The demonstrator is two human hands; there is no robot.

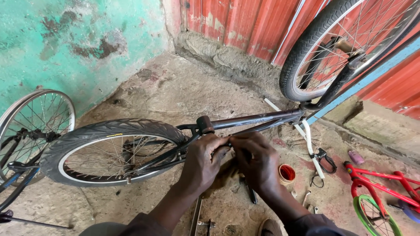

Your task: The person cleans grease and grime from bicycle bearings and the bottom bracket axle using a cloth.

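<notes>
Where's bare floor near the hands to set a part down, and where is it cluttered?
Bare concrete floor lies beyond the dark bike frame, between the green wall and the red corrugated wall. Another patch sits lower left, below the rear tyre. It is crowded right of the right hand: orange cup, white handlebar, red small bike.

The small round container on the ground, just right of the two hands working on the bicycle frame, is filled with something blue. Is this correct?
Not quite. In the head view the small round container holds something red-orange, not blue. The rest stands: it sits on the ground just right of the right hand, while both it and the left hand work at the dark bicycle frame.
</notes>
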